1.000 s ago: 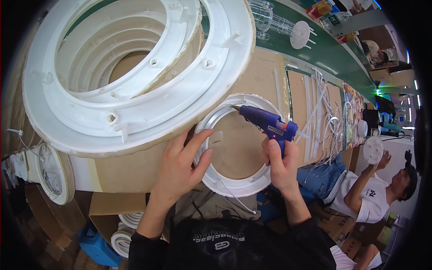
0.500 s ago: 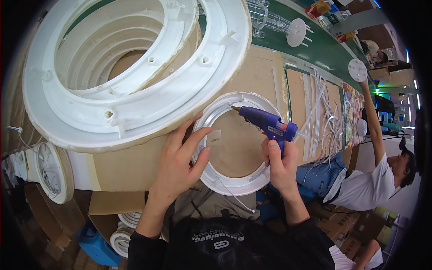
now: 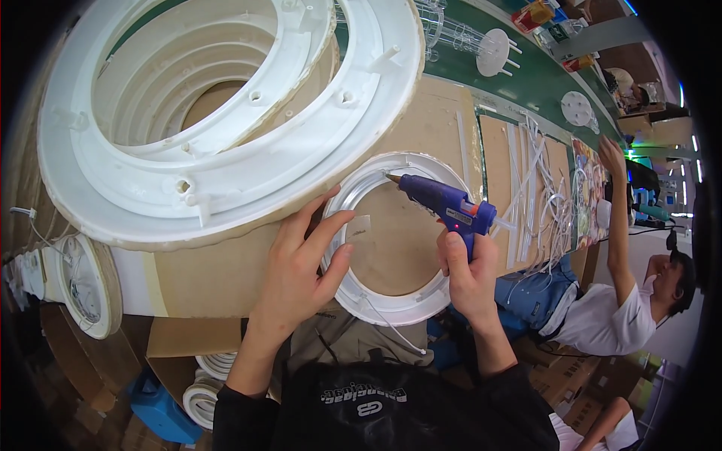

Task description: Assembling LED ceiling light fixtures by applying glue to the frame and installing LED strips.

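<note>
A blue hot glue gun (image 3: 442, 201) is in my right hand (image 3: 471, 278), fingers wrapped round its handle and a clear glue stick poking out behind. Its nozzle tip reaches the inner channel at the far left of a white plastic ring (image 3: 401, 310). Spread fingers of my left hand (image 3: 298, 263) rest at the ring's left edge, holding nothing. Inside the ring, a small pale paper piece (image 3: 362, 228) lies on the cardboard. A thin white cable (image 3: 395, 331) hangs from the ring's near side.
Large stacked white rings (image 3: 128, 214) stand at the far left. White strips and cables (image 3: 538, 188) lie to the right on cardboard. Clear plastic parts (image 3: 492, 52) rest on the green table behind. At right, a co-worker's arm (image 3: 618, 225) reaches over the table; a cardboard box (image 3: 192, 340) stands lower left.
The co-worker's hand has drawn back from a round clear part, which now sits on the green table. My hands and the glue gun have barely moved.
</note>
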A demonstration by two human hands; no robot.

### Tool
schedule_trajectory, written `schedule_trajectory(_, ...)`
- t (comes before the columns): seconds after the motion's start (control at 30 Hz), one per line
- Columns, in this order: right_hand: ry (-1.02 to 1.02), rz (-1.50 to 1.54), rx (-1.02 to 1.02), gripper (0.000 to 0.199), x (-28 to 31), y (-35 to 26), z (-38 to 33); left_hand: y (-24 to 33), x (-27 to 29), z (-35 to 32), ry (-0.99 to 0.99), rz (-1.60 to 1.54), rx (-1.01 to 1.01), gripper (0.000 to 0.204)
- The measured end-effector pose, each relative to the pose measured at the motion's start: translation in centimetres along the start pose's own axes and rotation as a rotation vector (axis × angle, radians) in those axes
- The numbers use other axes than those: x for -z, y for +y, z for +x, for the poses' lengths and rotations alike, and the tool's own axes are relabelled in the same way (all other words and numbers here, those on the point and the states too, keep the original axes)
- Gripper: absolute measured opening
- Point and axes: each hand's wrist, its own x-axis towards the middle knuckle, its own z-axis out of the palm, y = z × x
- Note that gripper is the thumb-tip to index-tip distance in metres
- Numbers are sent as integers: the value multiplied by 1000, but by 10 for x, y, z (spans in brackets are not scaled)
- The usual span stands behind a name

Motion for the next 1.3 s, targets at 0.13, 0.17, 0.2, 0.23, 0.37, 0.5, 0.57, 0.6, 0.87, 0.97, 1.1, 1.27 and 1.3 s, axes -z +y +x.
schedule_trajectory(0.13,1,-16,-9,26,1,0,-1,1,0,0,-4,-23,7,36)
schedule_trajectory(0.17,6,-12,-10,25,1,0,-2,1,0,0,-4,-24,7,36)
schedule_trajectory(0.2,6,-13,-11,25,2,0,-2,1,0,0,-4,-12,-4,36)
schedule_trajectory(0.23,-10,-11,-11,25,3,1,-2,0,0,1,-2,1,-14,36)
schedule_trajectory(0.37,-86,-34,-52,28,8,-3,-5,0,0,0,-3,-25,19,34)
schedule_trajectory(0.5,-63,51,-30,31,1,-14,-11,1,1,1,1,3,-13,43)
schedule_trajectory(0.57,-105,59,29,32,5,-15,-17,0,0,1,15,-11,0,48)
schedule_trajectory(0.6,-162,73,36,32,7,-16,-19,-3,-1,0,29,-41,43,51)
schedule_trajectory(0.87,-297,-22,73,26,-9,-11,-24,-6,-1,-3,9,-159,128,55)
schedule_trajectory(0.97,-294,-51,62,25,-10,-9,-24,-9,-2,-4,11,-34,37,55)
schedule_trajectory(1.1,-283,-67,15,24,-11,-7,-24,-9,-2,-6,27,-20,40,54)
schedule_trajectory(1.27,-286,-116,23,24,-10,-7,-25,-9,-3,-5,33,-18,33,54)
schedule_trajectory(1.3,-285,-117,15,23,-9,-6,-25,-8,-2,-4,28,-23,35,54)
